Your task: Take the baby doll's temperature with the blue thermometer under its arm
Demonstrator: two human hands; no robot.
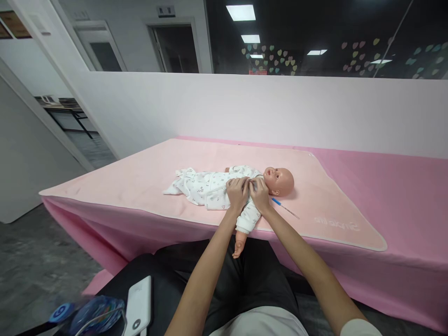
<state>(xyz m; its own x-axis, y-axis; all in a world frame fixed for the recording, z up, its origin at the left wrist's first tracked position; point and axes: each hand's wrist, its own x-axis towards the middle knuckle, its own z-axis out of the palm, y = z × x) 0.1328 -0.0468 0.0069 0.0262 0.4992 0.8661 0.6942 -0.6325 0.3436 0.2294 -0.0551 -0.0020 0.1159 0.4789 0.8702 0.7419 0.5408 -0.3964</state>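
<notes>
- Two hands meet at the centre of the frame on the chest of a baby doll (241, 186), which lies on its back with its bare head toward the right and its legs toward the left.
- The left hand (237, 192) is curled, fingertips pinching the white printed bodysuit (210, 189) just below the doll's neck; the right hand (259, 193) pinches the same cloth right beside it, so the two touch knuckle to knuckle, as one would hold the two edges of a neckline fastening together.
- One sleeved doll arm hangs over the near edge of the table, its bare hand dangling below, probably because the doll lies close to the person for easy reach.
- A blue pen-like stick (284, 207), too thin to identify, lies just right of the right hand, near the doll's head.
- Under the doll is a pale pink mat (140, 182), spread over a deeper pink tablecloth (402, 196) that fills the right of the frame.
- At lower left, on the person's dark lap, rest a white power bank (139, 305) and a blurred blue object.
</notes>
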